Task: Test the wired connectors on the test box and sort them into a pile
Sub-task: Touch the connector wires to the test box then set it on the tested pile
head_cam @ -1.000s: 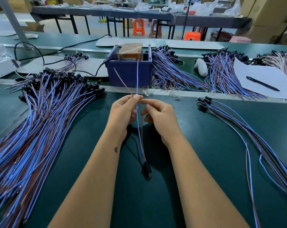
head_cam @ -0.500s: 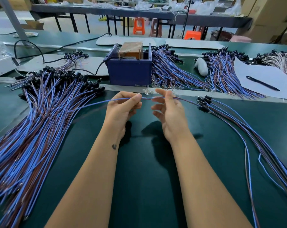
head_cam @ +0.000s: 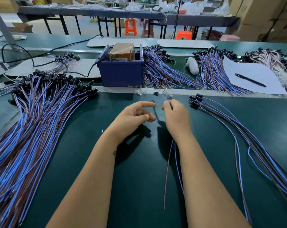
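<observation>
Head view, item one: my right hand (head_cam: pixel 176 116) is pinching a single wired connector, a thin blue and brown wire pair (head_cam: pixel 170 163) ending in a small black plug (head_cam: pixel 155 93); the plug is pointing away from me towards the dark blue plastic test box (head_cam: pixel 121 71), and the loose wire tails are trailing back under my wrist over the green table mat (head_cam: pixel 136 186). Item two: my left hand (head_cam: pixel 134 116) is hovering just beside it, fingers loosely curled, holding nothing. Item three: the small sorted pile of blue and brown leads (head_cam: pixel 225 122) is lying to my right; the large fanned heap of like leads (head_cam: pixel 32 125) is lying to my left. Handling note, my judgement: I am placing this one now, so I should be keeping the pinch near the plug, steering the black head level with the other heads, and letting the tails fall parallel, not crossing.
</observation>
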The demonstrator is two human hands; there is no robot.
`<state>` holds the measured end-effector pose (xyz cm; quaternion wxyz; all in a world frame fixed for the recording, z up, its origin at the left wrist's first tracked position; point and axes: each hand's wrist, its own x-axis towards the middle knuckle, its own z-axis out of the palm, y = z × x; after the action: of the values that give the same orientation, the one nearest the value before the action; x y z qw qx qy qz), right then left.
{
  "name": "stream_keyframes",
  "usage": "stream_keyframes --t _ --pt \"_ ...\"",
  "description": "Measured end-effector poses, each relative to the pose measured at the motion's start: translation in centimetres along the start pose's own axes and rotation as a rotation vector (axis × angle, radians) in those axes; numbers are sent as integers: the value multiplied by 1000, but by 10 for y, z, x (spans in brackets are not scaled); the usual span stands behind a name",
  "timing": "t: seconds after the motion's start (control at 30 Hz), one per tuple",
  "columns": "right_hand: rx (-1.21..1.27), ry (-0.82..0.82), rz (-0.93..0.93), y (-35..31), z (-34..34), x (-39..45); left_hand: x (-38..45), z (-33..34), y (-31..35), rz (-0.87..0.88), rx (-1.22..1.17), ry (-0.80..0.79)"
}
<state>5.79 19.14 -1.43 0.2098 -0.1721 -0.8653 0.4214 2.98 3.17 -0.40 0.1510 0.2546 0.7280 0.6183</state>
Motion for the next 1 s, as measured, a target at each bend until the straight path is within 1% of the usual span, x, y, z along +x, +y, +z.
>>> stream_keyframes --t 0.07,0.13,0.27,0.33,0.43,0.53,0.6,0.67,0.73,0.77,0.8,0.83,0.9,0.93,0.97,1.0 --pt "-147 -33 -35 4 -10 -4 1 2 -1 -17 -12 21" --pt "-324 -31 -55 15 -23 -5 2 2 -3 -24 2 26" --pt "-577 46 -62 43 -60 -2 3 5 -5 -34 50 41" --pt "-697 94 -10 55 -80 1 4 7 -5 -42 32 63" --pt "-867 120 119 67 -104 6 5 9 -5 -55 8 102" --pt "-960 124 260 66 -116 11 5 14 -5 -61 5 126" --pt "-1012 149 283 55 -113 13 5 17 -5 -69 22 135" --pt "-1013 192 219 37 -96 11 5 18 -6 -79 36 146" --pt "-944 175 59 13 -64 7 5 21 -6 -84 38 185" --pt "-880 134 -42 0 -42 2 6 23 -5 -76 60 233" --pt "-784 76 -141 -12 -19 -4 7 23 -4 -59 130 297" --pt "-677 2 -221 -24 4 -12 7 22 -4 -38 249 376" --pt "-526 -144 -316 -41 42 -26 6 10 -6 -6 501 570" --pt "-529 -180 -358 -43 54 -31 4 2 -8 -26 580 657" --pt "-582 -193 -396 -43 62 -32 1 -7 -10 -72 640 724" --pt "-632 -202 -418 -40 66 -31 -1 -15 -12 -124 700 769"
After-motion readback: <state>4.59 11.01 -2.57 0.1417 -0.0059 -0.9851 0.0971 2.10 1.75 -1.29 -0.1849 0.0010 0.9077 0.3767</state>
